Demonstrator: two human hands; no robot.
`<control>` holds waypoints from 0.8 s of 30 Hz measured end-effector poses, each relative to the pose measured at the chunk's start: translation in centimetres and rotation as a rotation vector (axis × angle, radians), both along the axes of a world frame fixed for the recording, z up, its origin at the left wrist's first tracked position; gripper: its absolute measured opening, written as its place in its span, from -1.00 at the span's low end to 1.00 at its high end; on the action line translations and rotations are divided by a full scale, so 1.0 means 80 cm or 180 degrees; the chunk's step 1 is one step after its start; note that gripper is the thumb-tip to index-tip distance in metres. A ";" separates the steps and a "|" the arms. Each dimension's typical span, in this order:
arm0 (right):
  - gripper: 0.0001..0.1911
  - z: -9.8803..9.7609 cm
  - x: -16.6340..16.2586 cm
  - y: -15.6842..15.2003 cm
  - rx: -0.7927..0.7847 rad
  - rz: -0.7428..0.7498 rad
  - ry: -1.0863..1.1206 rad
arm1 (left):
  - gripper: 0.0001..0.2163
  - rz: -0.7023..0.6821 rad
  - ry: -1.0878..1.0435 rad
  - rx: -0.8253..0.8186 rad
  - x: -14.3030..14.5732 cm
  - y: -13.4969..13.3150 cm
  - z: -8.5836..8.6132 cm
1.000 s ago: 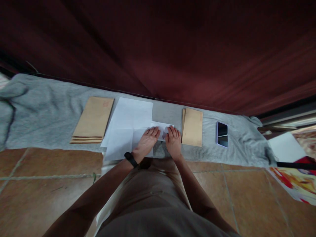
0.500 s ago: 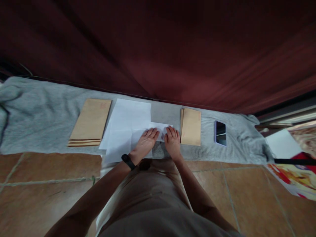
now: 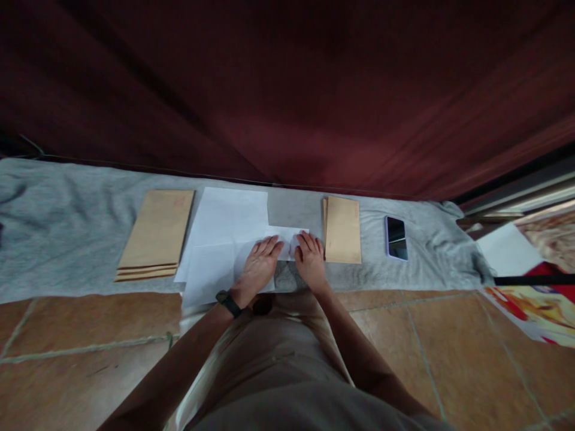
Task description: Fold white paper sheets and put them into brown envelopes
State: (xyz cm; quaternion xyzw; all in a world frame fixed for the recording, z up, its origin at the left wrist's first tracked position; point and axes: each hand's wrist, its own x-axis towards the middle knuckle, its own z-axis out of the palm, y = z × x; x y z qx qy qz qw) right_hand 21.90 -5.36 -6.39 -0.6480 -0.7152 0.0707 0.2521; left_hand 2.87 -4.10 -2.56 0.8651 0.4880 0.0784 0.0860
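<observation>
A narrow folded piece of white paper (image 3: 286, 232) lies in front of me, with both hands on it. My left hand (image 3: 260, 264), a dark band on its wrist, rests palm down with fingers stretched out on the paper's left part. My right hand (image 3: 309, 258) lies flat on its right end, fingers extended. Larger white sheets with crease lines (image 3: 211, 239) spread to the left, partly under my left hand and forearm. Just beyond my right hand is a small pile of brown envelopes (image 3: 344, 230). The paper beneath my palms is hidden.
A thicker stack of brown envelopes (image 3: 155, 230) lies left of the sheets. On the right a phone (image 3: 396, 238) rests on the grey cloth (image 3: 426, 239). A dark red curtain-like surface (image 3: 287, 108) rises behind. A colourful printed box or bag (image 3: 534, 305) stands at far right.
The whole view has shifted and tilted slightly. Both hands stay on the folded paper with hardly any movement relative to it.
</observation>
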 end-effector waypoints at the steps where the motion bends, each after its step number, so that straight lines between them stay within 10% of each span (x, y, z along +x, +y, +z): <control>1: -0.57 0.000 0.000 0.000 0.0010 -0.0003 -0.0003 | -0.55 0.0026 -0.0015 0.0022 0.001 0.000 -0.001; 24: -0.57 0.001 -0.004 0.000 0.0026 -0.0037 -0.0028 | -0.55 0.0288 -0.0162 0.0303 0.013 0.004 -0.027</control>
